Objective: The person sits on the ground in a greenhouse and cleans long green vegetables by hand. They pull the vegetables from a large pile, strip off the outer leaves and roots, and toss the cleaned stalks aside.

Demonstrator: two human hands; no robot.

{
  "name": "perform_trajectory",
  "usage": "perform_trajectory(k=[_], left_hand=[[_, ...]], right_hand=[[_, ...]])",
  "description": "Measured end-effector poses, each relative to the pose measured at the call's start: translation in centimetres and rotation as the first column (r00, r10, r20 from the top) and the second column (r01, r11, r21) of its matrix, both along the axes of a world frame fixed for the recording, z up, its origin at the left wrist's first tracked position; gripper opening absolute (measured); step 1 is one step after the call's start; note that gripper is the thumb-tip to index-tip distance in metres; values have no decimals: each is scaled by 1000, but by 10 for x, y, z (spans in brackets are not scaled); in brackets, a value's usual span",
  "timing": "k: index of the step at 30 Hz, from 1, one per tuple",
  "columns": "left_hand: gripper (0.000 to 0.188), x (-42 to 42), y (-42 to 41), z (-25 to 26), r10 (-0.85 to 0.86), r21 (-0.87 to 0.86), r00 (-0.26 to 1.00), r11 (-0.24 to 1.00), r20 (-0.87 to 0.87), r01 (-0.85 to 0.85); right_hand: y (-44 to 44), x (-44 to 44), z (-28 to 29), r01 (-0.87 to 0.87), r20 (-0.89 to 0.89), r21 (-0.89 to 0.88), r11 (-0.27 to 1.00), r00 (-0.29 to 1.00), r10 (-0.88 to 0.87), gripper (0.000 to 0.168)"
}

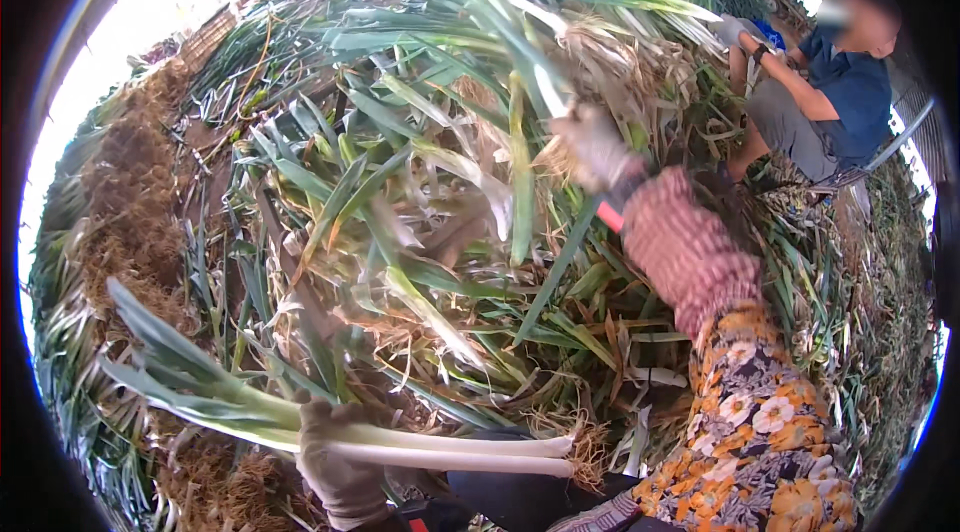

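Note:
Low in the view, my left hand (334, 449) in a pale glove is closed around two leeks (450, 441). Their white shanks lie side by side, pointing right to brown roots (592, 453), while the green leaves fan out to the left. My right hand (596, 146), also gloved and blurred by motion, reaches out over the pile. It grips a single leek (550, 91) near the root end, with the blurred leaves pointing up and away. Loose leaf trimmings (450, 307) cover the ground between my hands.
A heap of untrimmed leeks (420, 29) spreads across the far side. At left, leeks are stacked with their root ends (135, 194) showing. Another person (847, 97) sits at the upper right, handling leeks. More leaves (862, 292) cover the ground at right.

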State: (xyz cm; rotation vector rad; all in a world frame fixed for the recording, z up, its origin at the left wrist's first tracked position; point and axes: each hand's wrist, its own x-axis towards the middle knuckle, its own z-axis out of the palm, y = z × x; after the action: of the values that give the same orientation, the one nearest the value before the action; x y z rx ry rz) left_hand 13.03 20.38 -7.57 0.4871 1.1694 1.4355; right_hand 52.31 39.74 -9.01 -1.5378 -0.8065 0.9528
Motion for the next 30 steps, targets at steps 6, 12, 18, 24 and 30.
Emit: perform_trajectory(k=[6,12,18,24,30], left_hand=[[24,33,-9,-1,-21,-51,990,999,-143,14],[18,55,-25,-18,-53,32,995,998,86,50],[29,99,-36,-36,-279,25,957,960,77,278],[35,93,-19,-132,-526,55,673,766,-520,641],[35,113,-32,-46,-324,5,852,935,412,354]], right_hand=[[-196,-68,-88,-479,503,19,878,763,406,35],[-281,-19,-63,-368,461,-406,836,708,535,39],[-382,-22,11,-506,731,77,859,614,296,31],[-430,-44,18,-748,789,-84,658,353,502,39],[-460,-14,19,-667,829,54,743,445,339,19]])
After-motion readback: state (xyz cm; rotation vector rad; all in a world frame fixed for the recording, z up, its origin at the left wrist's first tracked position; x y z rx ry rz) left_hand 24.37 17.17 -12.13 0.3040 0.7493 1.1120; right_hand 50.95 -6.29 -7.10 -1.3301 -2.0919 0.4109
